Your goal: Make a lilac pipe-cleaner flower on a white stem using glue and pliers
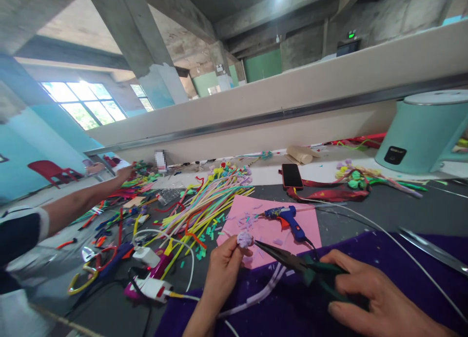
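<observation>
A small lilac pipe-cleaner flower (244, 239) is pinched between the thumb and fingers of my left hand (227, 259). My right hand (369, 290) grips the dark green handles of a pair of needle-nose pliers (283, 255). Their tips come up to the flower's right side; I cannot tell whether they touch it. Behind both hands, a blue hot glue gun (288, 219) lies on a pink sheet (239, 208) strewn with lilac snippets. Pale lilac strips (268, 287) run across the purple cloth (204, 322) under my hands.
Bundled pipe cleaners (204, 205) lie left of the sheet, near a power strip (146, 288) and pliers (83, 278). Behind are a phone (291, 176) and a green kettle (420, 132). Scissors (435, 249) lie right. Another person's arm (80, 203) reaches in from the left.
</observation>
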`<action>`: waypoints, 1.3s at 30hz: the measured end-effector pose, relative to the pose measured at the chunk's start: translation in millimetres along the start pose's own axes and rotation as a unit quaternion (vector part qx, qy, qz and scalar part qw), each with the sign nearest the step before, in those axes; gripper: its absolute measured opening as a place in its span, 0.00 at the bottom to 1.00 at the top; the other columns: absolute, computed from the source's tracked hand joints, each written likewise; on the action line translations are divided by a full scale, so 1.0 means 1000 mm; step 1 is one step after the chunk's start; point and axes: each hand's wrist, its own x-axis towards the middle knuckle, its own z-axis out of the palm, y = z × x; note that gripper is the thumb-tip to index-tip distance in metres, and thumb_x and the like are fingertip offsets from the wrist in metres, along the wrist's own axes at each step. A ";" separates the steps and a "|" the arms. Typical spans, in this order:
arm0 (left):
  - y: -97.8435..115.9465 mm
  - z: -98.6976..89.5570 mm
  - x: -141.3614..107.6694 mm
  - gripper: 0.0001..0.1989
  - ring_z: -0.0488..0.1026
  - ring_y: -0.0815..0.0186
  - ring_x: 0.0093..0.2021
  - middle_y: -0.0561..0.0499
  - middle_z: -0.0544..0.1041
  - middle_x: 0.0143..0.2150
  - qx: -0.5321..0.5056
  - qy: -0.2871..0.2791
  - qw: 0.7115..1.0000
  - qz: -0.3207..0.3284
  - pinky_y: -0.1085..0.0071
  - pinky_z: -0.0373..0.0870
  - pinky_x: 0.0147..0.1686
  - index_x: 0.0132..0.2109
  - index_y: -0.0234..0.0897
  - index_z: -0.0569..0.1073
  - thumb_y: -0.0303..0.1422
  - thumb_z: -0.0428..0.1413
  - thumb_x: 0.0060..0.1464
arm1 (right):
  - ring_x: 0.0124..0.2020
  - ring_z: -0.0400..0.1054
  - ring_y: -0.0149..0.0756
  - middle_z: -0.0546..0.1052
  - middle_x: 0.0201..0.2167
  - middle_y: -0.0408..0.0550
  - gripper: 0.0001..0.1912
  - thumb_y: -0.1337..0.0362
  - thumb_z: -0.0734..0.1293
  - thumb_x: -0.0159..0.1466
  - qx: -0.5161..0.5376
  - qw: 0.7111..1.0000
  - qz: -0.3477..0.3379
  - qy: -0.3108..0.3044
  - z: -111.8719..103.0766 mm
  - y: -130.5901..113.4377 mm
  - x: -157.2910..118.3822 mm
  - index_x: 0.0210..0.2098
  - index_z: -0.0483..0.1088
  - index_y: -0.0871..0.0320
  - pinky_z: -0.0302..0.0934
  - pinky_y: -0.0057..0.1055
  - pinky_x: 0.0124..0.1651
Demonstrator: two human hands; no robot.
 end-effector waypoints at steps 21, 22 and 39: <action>0.005 0.001 -0.002 0.13 0.68 0.68 0.25 0.53 0.72 0.24 0.098 -0.014 0.994 0.055 0.76 0.62 0.27 0.31 0.37 0.72 0.35 0.46 0.56 | 0.38 0.68 0.35 0.71 0.39 0.44 0.08 0.65 0.64 0.54 -0.029 1.000 -0.004 0.003 0.003 0.001 -0.001 0.20 0.70 0.58 0.63 0.25 0.39; 0.006 0.001 -0.001 0.13 0.68 0.68 0.26 0.53 0.72 0.24 0.106 -0.013 0.992 0.061 0.75 0.61 0.27 0.30 0.37 0.72 0.35 0.46 0.56 | 0.38 0.68 0.36 0.71 0.39 0.44 0.08 0.65 0.64 0.54 -0.033 0.999 -0.004 0.005 0.002 0.000 -0.001 0.20 0.70 0.57 0.63 0.25 0.39; 0.007 0.000 -0.002 0.13 0.73 0.63 0.38 0.49 0.77 0.37 0.124 0.052 0.987 0.089 0.71 0.67 0.38 0.41 0.39 0.75 0.29 0.47 0.53 | 0.37 0.68 0.35 0.71 0.36 0.44 0.08 0.67 0.63 0.54 -0.002 1.000 0.007 -0.006 0.001 -0.003 0.001 0.21 0.71 0.57 0.63 0.25 0.38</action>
